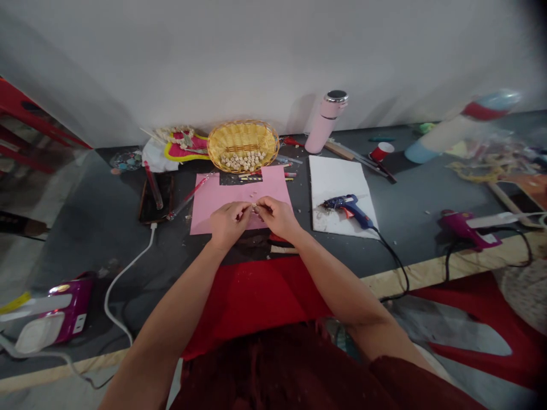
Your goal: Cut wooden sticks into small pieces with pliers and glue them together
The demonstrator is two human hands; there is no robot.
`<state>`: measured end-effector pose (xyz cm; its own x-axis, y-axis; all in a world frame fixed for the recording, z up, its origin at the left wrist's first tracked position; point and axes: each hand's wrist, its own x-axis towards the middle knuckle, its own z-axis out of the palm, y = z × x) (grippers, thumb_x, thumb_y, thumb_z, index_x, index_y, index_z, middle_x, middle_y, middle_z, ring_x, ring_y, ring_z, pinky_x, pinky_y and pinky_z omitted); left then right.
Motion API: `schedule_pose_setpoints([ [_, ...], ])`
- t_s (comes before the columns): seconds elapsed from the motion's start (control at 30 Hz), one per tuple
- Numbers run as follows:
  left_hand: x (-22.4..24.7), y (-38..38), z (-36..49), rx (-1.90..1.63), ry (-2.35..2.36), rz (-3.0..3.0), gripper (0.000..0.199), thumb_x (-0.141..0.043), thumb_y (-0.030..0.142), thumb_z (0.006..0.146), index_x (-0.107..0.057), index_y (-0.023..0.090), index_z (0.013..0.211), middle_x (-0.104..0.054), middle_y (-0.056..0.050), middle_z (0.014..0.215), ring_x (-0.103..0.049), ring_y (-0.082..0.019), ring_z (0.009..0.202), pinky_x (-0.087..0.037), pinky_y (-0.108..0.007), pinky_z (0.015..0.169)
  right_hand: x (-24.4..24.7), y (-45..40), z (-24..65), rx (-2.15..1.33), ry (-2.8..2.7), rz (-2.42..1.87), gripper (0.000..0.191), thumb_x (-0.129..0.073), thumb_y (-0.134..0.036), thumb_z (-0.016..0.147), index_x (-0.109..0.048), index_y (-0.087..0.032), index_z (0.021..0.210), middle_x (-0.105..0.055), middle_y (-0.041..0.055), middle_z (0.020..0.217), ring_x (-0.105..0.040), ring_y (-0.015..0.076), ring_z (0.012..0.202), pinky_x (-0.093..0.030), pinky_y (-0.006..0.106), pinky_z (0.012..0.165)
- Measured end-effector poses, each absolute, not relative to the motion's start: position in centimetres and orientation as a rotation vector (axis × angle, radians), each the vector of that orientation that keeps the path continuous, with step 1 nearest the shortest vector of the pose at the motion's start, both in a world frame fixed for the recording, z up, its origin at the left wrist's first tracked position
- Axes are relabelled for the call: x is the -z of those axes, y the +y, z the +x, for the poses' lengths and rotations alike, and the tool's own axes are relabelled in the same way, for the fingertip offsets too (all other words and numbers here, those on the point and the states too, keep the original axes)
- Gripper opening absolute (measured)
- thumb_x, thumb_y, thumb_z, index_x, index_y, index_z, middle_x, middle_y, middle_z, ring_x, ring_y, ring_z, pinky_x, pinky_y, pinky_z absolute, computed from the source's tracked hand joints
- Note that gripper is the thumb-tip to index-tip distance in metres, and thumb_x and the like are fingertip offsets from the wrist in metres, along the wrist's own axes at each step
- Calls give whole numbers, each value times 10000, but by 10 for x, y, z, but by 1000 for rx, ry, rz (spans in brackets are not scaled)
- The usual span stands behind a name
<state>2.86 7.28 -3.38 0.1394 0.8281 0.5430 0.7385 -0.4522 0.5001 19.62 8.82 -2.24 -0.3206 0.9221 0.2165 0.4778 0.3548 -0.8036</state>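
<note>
Over the pink sheet of paper (204, 212), both my hands meet at the fingertips. My left hand (228, 225) and my right hand (281, 218) pinch a small pale piece (254, 206) between them. It is too small and partly covered for me to tell its kind. A few tiny bits lie on the paper just beyond my fingers. Behind the paper stands a yellow wicker basket (243, 132) with many small pale pieces (243, 162) in its near part. Thin patterned sticks (256, 177) lie between basket and paper.
To the right, a blue hot glue gun (354, 210) rests on a white board (337, 176), its cord running off the table's front edge. A pink thermos (322, 128) stands behind. On the left are a phone (146, 208) with a white cable and a purple power strip (77, 310).
</note>
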Motion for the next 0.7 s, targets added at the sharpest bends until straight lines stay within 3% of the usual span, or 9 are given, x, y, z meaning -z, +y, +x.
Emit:
schedule_pose_setpoints([
  [0.17, 35, 74, 26, -1234, 1631, 2121, 203, -536, 317, 874, -702, 207, 911, -726, -35, 841, -629, -139, 692, -457, -238, 641, 26, 91, 204, -476, -2184, -1455, 132, -517, -239, 867, -643, -217, 900, -700, 40, 898, -623, 174, 794, -420, 260, 679],
  [0.3, 34, 74, 25, -1240, 1666, 2074, 192, -547, 308, 863, -702, 209, 919, -722, -22, 815, -616, -125, 656, -441, -226, 616, 28, 93, 206, -384, -2210, -1612, 126, -531, -271, 869, -650, -245, 900, -710, 26, 909, -627, 179, 781, -409, 261, 644],
  [0.57, 35, 75, 26, -1218, 1709, 2064, 162, -572, 299, 845, -706, 218, 888, -716, -4, 775, -588, -116, 605, -411, -226, 585, -21, 74, 222, -409, -2175, -1403, 141, -465, -230, 919, -601, -200, 936, -674, 35, 909, -592, 160, 806, -413, 267, 726],
  [0.7, 36, 76, 23, -1242, 1736, 2037, 167, -578, 294, 836, -710, 217, 902, -719, -11, 792, -597, -124, 618, -409, -232, 578, -28, 42, 229, -333, -2544, -1343, 130, -551, -292, 886, -609, -179, 857, -645, 79, 903, -551, 219, 901, -410, 344, 845],
])
